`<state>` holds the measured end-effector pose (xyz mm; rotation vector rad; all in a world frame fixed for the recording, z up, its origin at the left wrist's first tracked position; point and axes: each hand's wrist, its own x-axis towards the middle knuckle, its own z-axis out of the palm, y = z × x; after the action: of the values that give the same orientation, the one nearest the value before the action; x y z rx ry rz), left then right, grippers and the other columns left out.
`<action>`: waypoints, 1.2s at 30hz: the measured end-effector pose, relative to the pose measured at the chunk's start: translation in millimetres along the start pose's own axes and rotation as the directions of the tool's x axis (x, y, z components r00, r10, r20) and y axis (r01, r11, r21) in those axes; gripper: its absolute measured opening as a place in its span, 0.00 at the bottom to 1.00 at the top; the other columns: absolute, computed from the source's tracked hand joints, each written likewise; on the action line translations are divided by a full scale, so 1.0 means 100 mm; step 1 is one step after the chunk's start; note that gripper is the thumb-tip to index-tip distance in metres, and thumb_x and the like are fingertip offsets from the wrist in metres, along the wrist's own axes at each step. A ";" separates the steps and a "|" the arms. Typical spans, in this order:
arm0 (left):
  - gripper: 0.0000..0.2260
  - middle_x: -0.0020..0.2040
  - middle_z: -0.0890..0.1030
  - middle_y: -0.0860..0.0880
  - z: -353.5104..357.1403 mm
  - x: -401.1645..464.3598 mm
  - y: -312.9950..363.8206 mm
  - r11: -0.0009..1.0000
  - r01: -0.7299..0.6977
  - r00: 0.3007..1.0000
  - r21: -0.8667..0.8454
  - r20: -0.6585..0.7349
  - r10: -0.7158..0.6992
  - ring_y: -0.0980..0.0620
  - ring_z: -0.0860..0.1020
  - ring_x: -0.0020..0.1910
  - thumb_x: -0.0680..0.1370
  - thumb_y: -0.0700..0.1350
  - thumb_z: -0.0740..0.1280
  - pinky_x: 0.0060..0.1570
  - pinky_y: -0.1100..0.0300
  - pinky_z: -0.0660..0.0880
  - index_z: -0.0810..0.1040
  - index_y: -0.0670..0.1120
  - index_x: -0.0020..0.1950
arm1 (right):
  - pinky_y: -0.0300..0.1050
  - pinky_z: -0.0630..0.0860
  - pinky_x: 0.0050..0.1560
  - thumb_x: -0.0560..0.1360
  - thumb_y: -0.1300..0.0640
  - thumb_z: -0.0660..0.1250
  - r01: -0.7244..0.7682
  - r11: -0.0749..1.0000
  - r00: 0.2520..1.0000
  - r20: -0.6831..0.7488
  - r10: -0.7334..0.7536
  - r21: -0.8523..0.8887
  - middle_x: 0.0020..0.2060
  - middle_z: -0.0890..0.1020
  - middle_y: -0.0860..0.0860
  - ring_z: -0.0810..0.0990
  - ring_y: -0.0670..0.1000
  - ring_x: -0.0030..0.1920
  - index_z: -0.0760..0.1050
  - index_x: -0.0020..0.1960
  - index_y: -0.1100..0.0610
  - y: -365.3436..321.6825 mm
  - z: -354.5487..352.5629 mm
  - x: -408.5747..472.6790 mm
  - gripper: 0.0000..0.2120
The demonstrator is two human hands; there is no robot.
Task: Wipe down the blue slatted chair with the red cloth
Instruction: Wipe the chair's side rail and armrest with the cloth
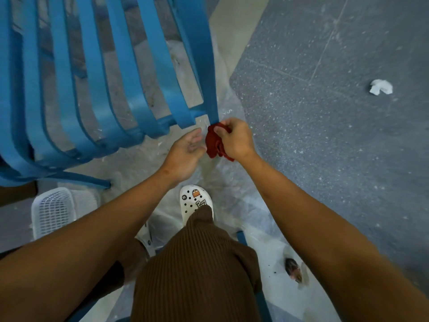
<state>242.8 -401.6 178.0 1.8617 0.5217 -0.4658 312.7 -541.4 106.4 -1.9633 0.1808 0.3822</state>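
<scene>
It looked like a room under painting or renovation. A clear plastic sheet (234, 201), flecked with white specks, covered the pale floor beneath the blue slatted chair (97, 89). The grey speckled floor (325, 135) beside it was spattered too, with a crumpled white scrap (380, 87) lying on it.

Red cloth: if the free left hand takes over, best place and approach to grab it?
Probably the bunched lower part of the red cloth, which hangs free below the right hand pinching its top near the chair frame. Come from the left: the open left hand is already beside it, palm toward the folds, and the right-hand side is blocked by the holding hand.
</scene>
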 end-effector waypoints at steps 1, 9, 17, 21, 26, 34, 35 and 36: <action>0.25 0.72 0.73 0.45 -0.04 -0.06 0.03 1.000 -0.021 1.000 -0.001 -0.003 0.021 0.55 0.74 0.65 0.82 0.38 0.65 0.68 0.59 0.70 0.64 0.44 0.78 | 0.33 0.76 0.38 0.78 0.57 0.72 0.026 0.999 1.000 0.000 -0.026 0.020 0.40 0.84 0.48 0.82 0.47 0.39 0.80 0.47 0.54 -0.08 -0.04 -0.04 0.02; 0.19 0.62 0.78 0.57 -0.37 -0.63 0.43 0.973 -0.200 0.980 0.118 0.036 0.197 0.65 0.77 0.58 0.81 0.46 0.68 0.60 0.67 0.73 0.73 0.50 0.72 | 0.38 0.80 0.44 0.76 0.56 0.73 0.195 0.979 0.978 -0.091 -0.189 0.056 0.39 0.84 0.45 0.83 0.45 0.41 0.79 0.47 0.51 -0.72 -0.28 -0.38 0.03; 0.09 0.55 0.83 0.53 -0.65 -0.87 0.98 0.919 -0.378 0.919 0.110 -0.078 0.388 0.60 0.81 0.53 0.80 0.46 0.69 0.55 0.67 0.76 0.81 0.50 0.61 | 0.44 0.83 0.43 0.75 0.55 0.75 0.261 0.953 0.957 -0.171 -0.235 0.155 0.42 0.86 0.48 0.85 0.45 0.42 0.81 0.50 0.53 -1.25 -0.62 -0.67 0.05; 0.08 0.53 0.82 0.57 -0.73 -0.87 1.31 0.886 -0.461 0.868 0.045 -0.187 0.461 0.63 0.81 0.50 0.81 0.46 0.68 0.52 0.68 0.76 0.79 0.52 0.60 | 0.45 0.84 0.43 0.77 0.57 0.74 0.332 0.920 0.934 -0.209 -0.290 0.206 0.43 0.85 0.49 0.85 0.47 0.42 0.80 0.51 0.55 -1.50 -0.74 -0.86 0.05; 0.06 0.53 0.82 0.55 -0.81 -0.84 1.68 0.848 -0.529 0.828 -0.026 -0.234 0.509 0.56 0.82 0.52 0.82 0.48 0.66 0.53 0.61 0.79 0.78 0.51 0.59 | 0.59 0.84 0.41 0.77 0.57 0.74 0.393 0.884 0.911 -0.236 -0.337 0.254 0.45 0.85 0.48 0.85 0.51 0.46 0.80 0.51 0.53 -1.72 -0.84 -1.01 0.05; 0.06 0.51 0.83 0.51 -0.94 -0.75 2.01 0.827 -0.554 0.826 -0.098 -0.188 0.532 0.54 0.83 0.51 0.84 0.49 0.61 0.47 0.65 0.77 0.74 0.54 0.60 | 0.41 0.80 0.48 0.75 0.59 0.76 0.570 0.802 0.800 -0.343 -0.492 0.181 0.44 0.84 0.46 0.83 0.45 0.45 0.75 0.52 0.49 -2.35 -1.02 -0.99 0.13; 0.06 0.51 0.84 0.52 -0.97 -0.74 2.03 0.832 -0.543 0.835 -0.118 -0.179 0.520 0.52 0.83 0.51 0.84 0.50 0.61 0.48 0.63 0.78 0.74 0.54 0.60 | 0.39 0.79 0.47 0.74 0.59 0.76 0.582 0.799 0.789 -0.345 -0.509 0.152 0.44 0.84 0.46 0.82 0.43 0.44 0.75 0.52 0.50 -2.42 -1.03 -0.96 0.13; 0.07 0.51 0.84 0.52 -0.99 -0.72 2.04 0.836 -0.531 0.844 -0.137 -0.171 0.508 0.51 0.84 0.51 0.84 0.51 0.60 0.49 0.60 0.79 0.74 0.54 0.61 | 0.38 0.78 0.47 0.74 0.58 0.76 0.594 0.795 0.776 -0.348 -0.526 0.121 0.44 0.83 0.45 0.82 0.41 0.44 0.75 0.52 0.51 -2.49 -1.03 -0.92 0.12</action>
<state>304.5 -381.0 406.8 1.7711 0.1127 0.0693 319.2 -537.2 391.0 -1.7345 -0.1771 -0.3264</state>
